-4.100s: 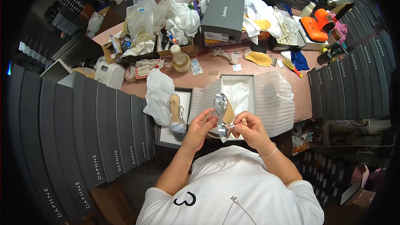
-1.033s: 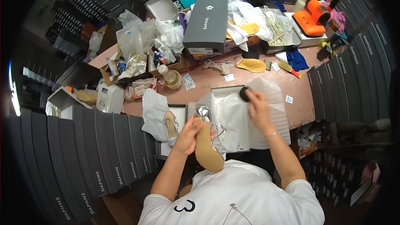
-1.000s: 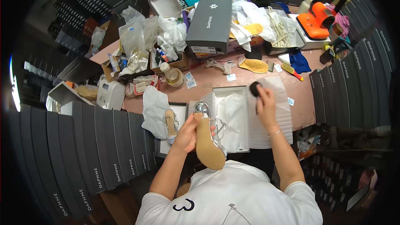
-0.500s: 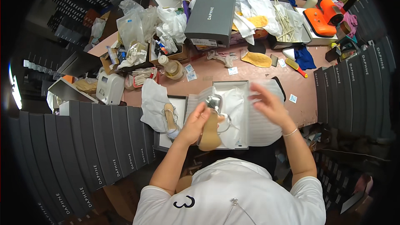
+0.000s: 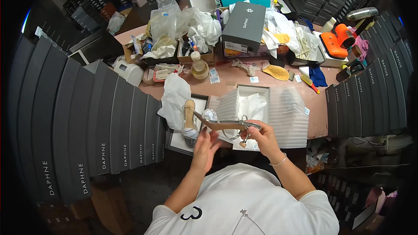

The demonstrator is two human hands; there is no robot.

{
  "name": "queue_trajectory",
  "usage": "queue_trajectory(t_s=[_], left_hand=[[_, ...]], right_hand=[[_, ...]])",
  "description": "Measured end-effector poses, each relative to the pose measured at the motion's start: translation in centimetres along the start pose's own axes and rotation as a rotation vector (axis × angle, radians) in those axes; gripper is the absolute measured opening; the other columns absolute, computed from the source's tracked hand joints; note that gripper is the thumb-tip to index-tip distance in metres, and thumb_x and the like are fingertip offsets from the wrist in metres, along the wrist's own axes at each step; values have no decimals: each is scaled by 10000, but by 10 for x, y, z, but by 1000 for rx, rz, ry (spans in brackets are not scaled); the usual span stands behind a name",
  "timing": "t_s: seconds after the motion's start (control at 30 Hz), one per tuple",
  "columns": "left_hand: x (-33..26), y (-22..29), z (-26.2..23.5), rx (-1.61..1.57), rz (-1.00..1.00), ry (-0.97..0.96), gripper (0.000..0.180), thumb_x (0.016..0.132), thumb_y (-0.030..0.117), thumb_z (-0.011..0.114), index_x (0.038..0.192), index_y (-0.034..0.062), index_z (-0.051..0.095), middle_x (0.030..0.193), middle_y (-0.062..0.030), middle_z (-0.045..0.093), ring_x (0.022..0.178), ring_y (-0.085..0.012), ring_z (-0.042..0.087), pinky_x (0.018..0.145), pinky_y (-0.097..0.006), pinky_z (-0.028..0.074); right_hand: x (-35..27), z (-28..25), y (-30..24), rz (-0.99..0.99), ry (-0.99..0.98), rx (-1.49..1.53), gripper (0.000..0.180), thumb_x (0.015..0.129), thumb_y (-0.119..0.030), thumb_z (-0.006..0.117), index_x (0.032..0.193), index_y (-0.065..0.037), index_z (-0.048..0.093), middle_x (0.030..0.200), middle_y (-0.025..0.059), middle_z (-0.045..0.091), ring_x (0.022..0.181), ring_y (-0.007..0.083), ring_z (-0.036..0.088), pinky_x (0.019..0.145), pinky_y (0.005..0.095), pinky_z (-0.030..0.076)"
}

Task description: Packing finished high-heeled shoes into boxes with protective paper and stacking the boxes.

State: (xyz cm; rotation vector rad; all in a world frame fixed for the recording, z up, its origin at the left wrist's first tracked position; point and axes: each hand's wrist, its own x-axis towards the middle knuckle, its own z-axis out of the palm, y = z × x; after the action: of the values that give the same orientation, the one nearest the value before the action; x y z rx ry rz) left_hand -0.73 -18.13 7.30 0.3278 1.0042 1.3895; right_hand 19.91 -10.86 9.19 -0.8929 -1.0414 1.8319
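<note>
Holding a silver strappy sandal (image 5: 224, 125) over the near left part of a lidless shoebox (image 5: 254, 88)

Nearest the body, the left hand (image 5: 205, 146) sits to the near left of the lidless shoebox, fingers parted and loosely curled, gripping nothing visible. Its fingertips come up close under the sandal's left end; whether they touch cannot be told. The right hand (image 5: 260, 137), at the shoebox's near right corner, is closed in a pinch, thumb against fingers, on the sandal's right end, where thin straps gather and one dangles.

The sandal lies sideways in the air, its sole reaching past the shoebox's left edge. It looks light, with a fairly stiff sole and limp straps; the mirror-like finish would probably be slippery and mark easily. The sole's edges or the heel seem the safer hold, as pulling on the straps could bend them.

Just left of the shoebox, a matching sandal (image 5: 189, 112) rests in a shallow dark-rimmed tray (image 5: 175, 142), beside white tissue paper (image 5: 175, 90). More crumpled tissue fills part of the shoebox, and ribbed foam wrap (image 5: 285, 119) spreads out to its right.

Beyond the shoebox, a pump-top bottle (image 5: 200, 67) stands to the far left, while a yellow insole (image 5: 276, 72) and a red-and-yellow-handled brush (image 5: 310, 84) lie to the far right. Farther still, directly behind it, is a closed grey shoebox (image 5: 244, 26), with an orange device (image 5: 336, 43) well to the right.
</note>
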Motion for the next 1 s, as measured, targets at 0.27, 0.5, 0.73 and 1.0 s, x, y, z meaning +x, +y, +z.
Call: queue_trajectory(t_s=[0.27, 0.5, 0.73, 1.0], left_hand=[[-11, 5, 17, -139, -36, -73, 497, 949, 438, 524, 1336, 150, 406, 1203, -91, 535, 1150, -208, 496, 996, -426, 388], [-6, -7, 9, -285, -102, 97, 456, 946, 319, 550, 1291, 46, 433, 1222, -99, 526, 1139, -233, 511, 981, -442, 417], [17, -16, 20, -224, -31, 46, 432, 893, 59, 539, 1307, 31, 416, 1250, -97, 512, 1180, -241, 492, 1007, -408, 415], [77, 4, 45, 570, -100, -438, 572, 920, 142, 614, 1401, -13, 346, 1125, -116, 578, 991, -157, 576, 844, -300, 476]], right_hand=[[-26, 6, 21, 9, -1, 159, 325, 934, -148, 584, 1206, 25, 547, 1007, 168, 653, 899, 243, 659, 823, 395, 552], [-44, 15, 7, -206, -326, -648, 495, 737, -166, 791, 1167, -30, 587, 1233, 161, 548, 1116, 278, 555, 936, 352, 446], [-10, 10, -18, -247, -216, -898, 860, 688, -383, 818, 1360, -37, 407, 1401, 223, 363, 1268, 389, 406, 1058, 417, 334], [-22, -48, -21, 205, -152, -353, 783, 765, -106, 654, 1460, -61, 296, 1279, 136, 515, 1045, 169, 546, 909, 273, 429]])
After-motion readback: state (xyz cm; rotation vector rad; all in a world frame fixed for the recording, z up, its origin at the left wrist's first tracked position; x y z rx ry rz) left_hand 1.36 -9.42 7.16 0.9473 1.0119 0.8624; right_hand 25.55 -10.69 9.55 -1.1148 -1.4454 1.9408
